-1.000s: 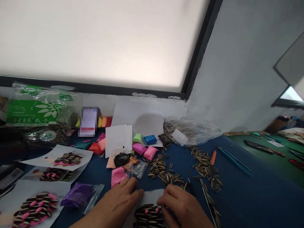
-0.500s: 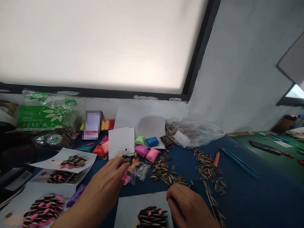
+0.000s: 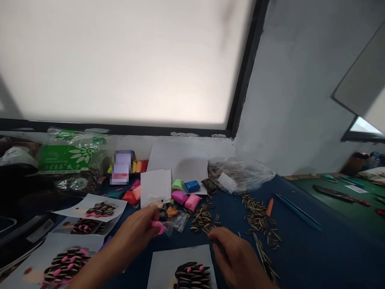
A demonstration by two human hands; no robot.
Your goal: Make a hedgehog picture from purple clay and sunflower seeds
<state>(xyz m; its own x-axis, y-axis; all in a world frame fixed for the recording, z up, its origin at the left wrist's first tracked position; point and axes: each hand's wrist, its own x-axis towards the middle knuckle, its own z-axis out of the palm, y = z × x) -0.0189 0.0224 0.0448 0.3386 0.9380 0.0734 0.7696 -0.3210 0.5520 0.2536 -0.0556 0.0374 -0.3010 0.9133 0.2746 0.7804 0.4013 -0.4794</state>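
My left hand (image 3: 136, 228) is closed, thumb and fingertips pinching a lump of pink modelling clay (image 3: 158, 227). Just beyond it lie black clay (image 3: 163, 214), orange clay (image 3: 172, 211) and a clear plastic wrapper (image 3: 181, 220). My right hand (image 3: 237, 257) is curled by the right edge of a white sheet (image 3: 162, 267); whatever its fingers hold is hidden. On that sheet is a hedgehog picture (image 3: 192, 276) of dark clay set with sunflower seeds and two pink dots. Loose sunflower seeds (image 3: 202, 218) are heaped past my right fingertips.
Finished-looking hedgehog sheets (image 3: 99, 209) overlap at left. Wrapped clay packs (image 3: 192, 202) sit before white cards (image 3: 155, 186). A plastic bag of seeds (image 3: 243, 176) lies at the back. Blue tweezers (image 3: 297, 211) and an orange stick (image 3: 270, 207) are at right.
My left hand has come down from the black clay to the pink clay and closed on it. My right hand stays curled beside the sheet. The view has shifted slightly.
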